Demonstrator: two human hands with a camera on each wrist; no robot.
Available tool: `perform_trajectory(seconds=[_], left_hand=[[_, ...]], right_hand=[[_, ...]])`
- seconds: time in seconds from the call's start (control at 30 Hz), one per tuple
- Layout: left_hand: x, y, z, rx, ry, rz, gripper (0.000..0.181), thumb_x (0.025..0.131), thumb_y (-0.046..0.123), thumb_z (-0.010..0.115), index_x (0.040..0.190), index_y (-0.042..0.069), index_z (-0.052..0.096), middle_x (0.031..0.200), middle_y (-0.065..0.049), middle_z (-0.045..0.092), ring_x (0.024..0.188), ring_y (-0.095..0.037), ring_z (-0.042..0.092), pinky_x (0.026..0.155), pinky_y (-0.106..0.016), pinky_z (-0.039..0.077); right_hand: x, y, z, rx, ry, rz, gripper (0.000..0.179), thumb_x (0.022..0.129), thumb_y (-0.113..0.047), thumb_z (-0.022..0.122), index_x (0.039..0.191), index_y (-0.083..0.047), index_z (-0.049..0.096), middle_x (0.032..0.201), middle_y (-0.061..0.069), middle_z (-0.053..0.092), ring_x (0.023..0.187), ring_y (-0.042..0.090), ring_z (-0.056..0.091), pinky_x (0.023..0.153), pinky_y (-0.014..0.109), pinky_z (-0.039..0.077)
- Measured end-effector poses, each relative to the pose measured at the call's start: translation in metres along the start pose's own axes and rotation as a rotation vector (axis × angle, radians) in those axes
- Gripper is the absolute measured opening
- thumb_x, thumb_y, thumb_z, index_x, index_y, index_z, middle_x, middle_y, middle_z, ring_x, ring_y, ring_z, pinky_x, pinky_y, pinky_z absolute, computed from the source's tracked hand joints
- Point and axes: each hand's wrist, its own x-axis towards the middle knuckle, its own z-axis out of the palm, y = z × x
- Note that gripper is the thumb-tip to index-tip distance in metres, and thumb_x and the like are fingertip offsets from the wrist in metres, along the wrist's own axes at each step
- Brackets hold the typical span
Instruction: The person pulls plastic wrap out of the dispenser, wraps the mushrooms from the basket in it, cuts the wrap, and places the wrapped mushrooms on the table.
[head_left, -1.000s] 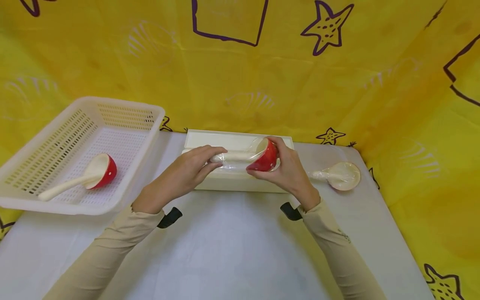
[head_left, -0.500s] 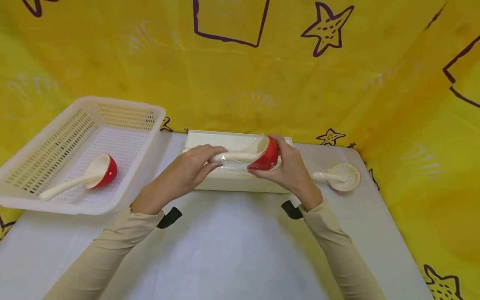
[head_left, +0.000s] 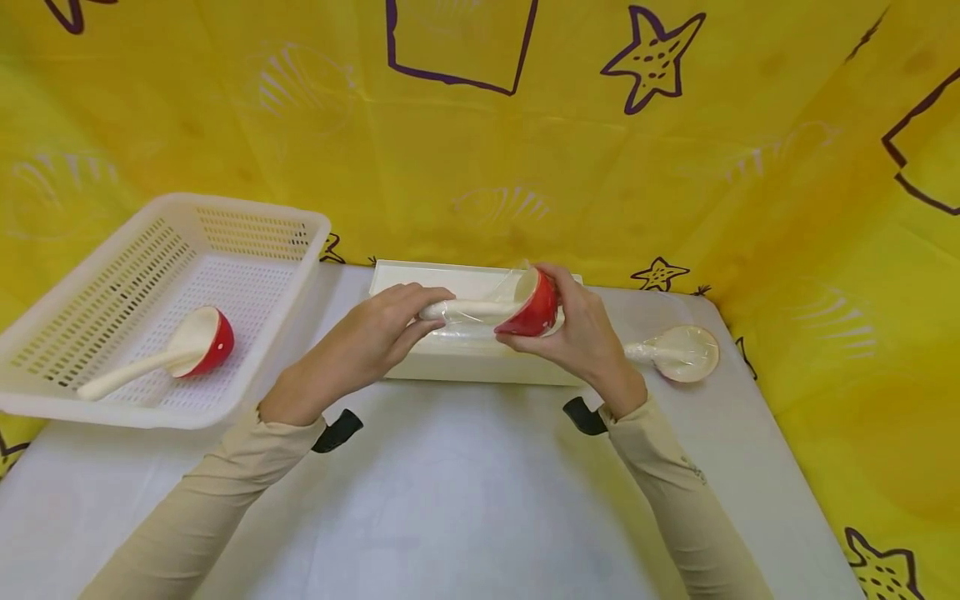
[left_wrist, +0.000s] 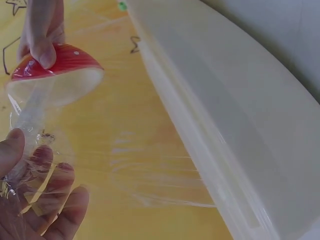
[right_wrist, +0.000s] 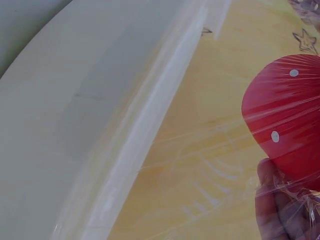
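A red ladle [head_left: 534,308] with white dots and a cream inside lies level above a long cream box [head_left: 480,368]. My left hand [head_left: 378,333] grips its handle end, and my right hand [head_left: 581,333] holds the bowl from the right with thumb and fingers. Clear cling film [left_wrist: 150,170] stretches between the ladle and the box edge in the left wrist view, crumpled around the left fingers. In the right wrist view the film is pulled tight over the bowl's red outside [right_wrist: 285,115], with right-hand fingers [right_wrist: 272,205] below it.
At left stands a white plastic basket [head_left: 296,283] with another red ladle [head_left: 197,343] inside. To the right on the white table [head_left: 480,500], a film-wrapped ladle [head_left: 686,354] lies with its bowl facing up. Yellow patterned cloth [head_left: 480,150] hangs behind.
Both hands have risen slightly with the ladle, away from the box. The bowl has shifted a touch up and right. The grips look the same.
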Motion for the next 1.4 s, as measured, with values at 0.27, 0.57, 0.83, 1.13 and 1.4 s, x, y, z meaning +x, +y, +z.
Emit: perform_trajectory(seconds=[0.27,0.57,0.83,1.13,1.4], left_hand=[[0.002,0.001,-0.002,0.0,0.016,0.005,0.034,0.094,0.012,0.067,0.126,0.003,0.06,0.105,-0.008,0.069,0.091,-0.02,0.061,0.085,-0.036,0.053],[0.003,0.001,-0.004,0.02,0.023,0.016,0.034,0.094,0.012,0.067,0.126,0.003,0.06,0.105,-0.008,0.069,0.093,-0.021,0.061,0.086,-0.037,0.053],[0.004,0.003,-0.006,0.033,0.022,0.023,0.034,0.093,0.011,0.068,0.126,0.003,0.06,0.107,-0.009,0.069,0.097,-0.023,0.063,0.09,-0.039,0.053],[0.006,0.006,-0.01,0.057,0.02,0.027,0.035,0.094,0.012,0.068,0.126,0.004,0.06,0.108,-0.009,0.069,0.098,-0.024,0.063,0.09,-0.039,0.053],[0.008,0.009,-0.015,0.061,-0.006,-0.02,0.037,0.095,0.016,0.067,0.129,0.004,0.061,0.12,-0.01,0.068,0.105,-0.025,0.063,0.094,-0.042,0.052]], right_hand=[[0.003,-0.002,-0.003,-0.024,0.017,-0.01,0.087,0.06,-0.03,0.097,0.129,-0.001,0.052,0.116,0.014,0.068,0.097,0.027,0.068,0.081,0.04,0.06],[0.004,-0.004,-0.006,-0.026,0.018,-0.018,0.087,0.061,-0.029,0.097,0.129,-0.001,0.051,0.117,0.015,0.068,0.099,0.028,0.068,0.082,0.041,0.06],[0.005,-0.006,-0.008,-0.03,-0.001,0.001,0.086,0.063,-0.029,0.096,0.131,-0.002,0.05,0.119,0.014,0.068,0.101,0.028,0.068,0.084,0.041,0.059],[0.007,-0.008,-0.012,-0.039,0.013,-0.022,0.087,0.062,-0.03,0.096,0.131,-0.002,0.051,0.12,0.014,0.067,0.101,0.028,0.068,0.084,0.041,0.059],[0.011,-0.01,-0.014,-0.049,0.024,-0.068,0.088,0.062,-0.03,0.096,0.131,-0.002,0.05,0.118,0.014,0.068,0.099,0.027,0.069,0.082,0.04,0.06]])
